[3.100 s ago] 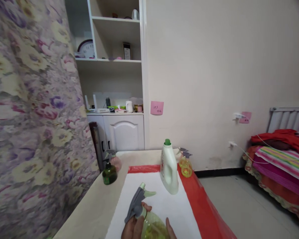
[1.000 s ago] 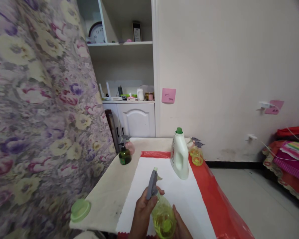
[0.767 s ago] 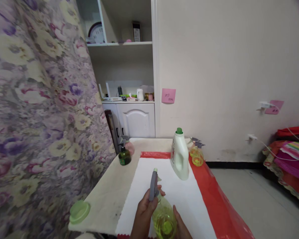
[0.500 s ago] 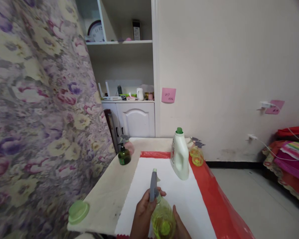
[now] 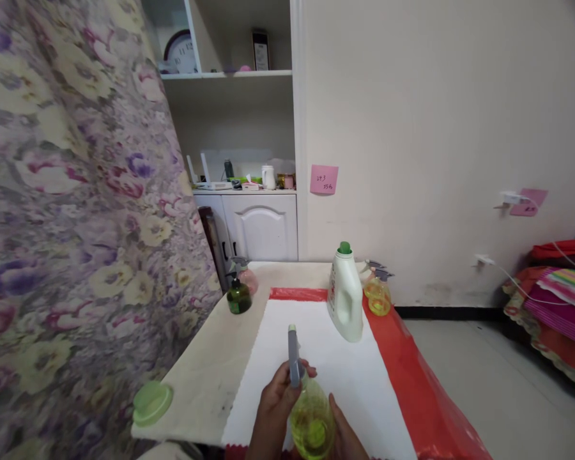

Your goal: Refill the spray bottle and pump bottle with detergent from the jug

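I hold a yellow-green spray bottle (image 5: pixel 311 425) low over the white cloth (image 5: pixel 335 377) at the table's near edge. My left hand (image 5: pixel 275 409) grips its grey trigger head (image 5: pixel 293 354), which points away from me. My right hand (image 5: pixel 347 434) clasps the round body from the right side. A white jug with a green cap (image 5: pixel 345 295) stands upright at the far end of the cloth.
Two yellow spray bottles (image 5: pixel 377 295) stand right of the jug. A dark green spray bottle (image 5: pixel 238 295) and a pink one sit far left. A green lid (image 5: pixel 152 402) lies at the near left corner. Red sheet (image 5: pixel 407 383) hangs right; floral curtain (image 5: pixel 67 223) left.
The trigger head has turned from angled right to pointing straight away. The view has tilted down and the bottle sits slightly lower and nearer to me.
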The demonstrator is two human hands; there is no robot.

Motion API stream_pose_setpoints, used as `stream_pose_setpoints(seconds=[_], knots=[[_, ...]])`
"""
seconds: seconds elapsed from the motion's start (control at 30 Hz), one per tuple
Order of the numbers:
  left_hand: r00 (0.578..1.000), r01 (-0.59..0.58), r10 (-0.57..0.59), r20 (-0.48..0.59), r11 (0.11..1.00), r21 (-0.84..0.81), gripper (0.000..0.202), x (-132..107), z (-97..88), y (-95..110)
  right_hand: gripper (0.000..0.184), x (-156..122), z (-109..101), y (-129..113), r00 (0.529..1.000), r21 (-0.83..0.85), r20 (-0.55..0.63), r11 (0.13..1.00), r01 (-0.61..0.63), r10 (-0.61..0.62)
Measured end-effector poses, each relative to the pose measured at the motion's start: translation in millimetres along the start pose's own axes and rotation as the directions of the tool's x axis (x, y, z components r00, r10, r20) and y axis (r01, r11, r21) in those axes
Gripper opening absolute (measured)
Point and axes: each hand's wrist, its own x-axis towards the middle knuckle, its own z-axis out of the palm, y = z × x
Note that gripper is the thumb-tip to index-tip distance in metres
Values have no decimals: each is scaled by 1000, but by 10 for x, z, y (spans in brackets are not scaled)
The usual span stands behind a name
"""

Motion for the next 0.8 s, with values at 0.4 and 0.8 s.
stream_pose_setpoints(seconds=[0.4, 0.8], knots=[[998, 38, -36, 56, 999, -34, 44, -48, 8, 20, 63, -42, -31, -48, 997, -60, 16, 996, -68, 69], [1000, -9, 10, 23, 998, -67, 42, -54, 23, 118, 67, -152, 205, -130, 986, -136, 138, 988, -72, 91]])
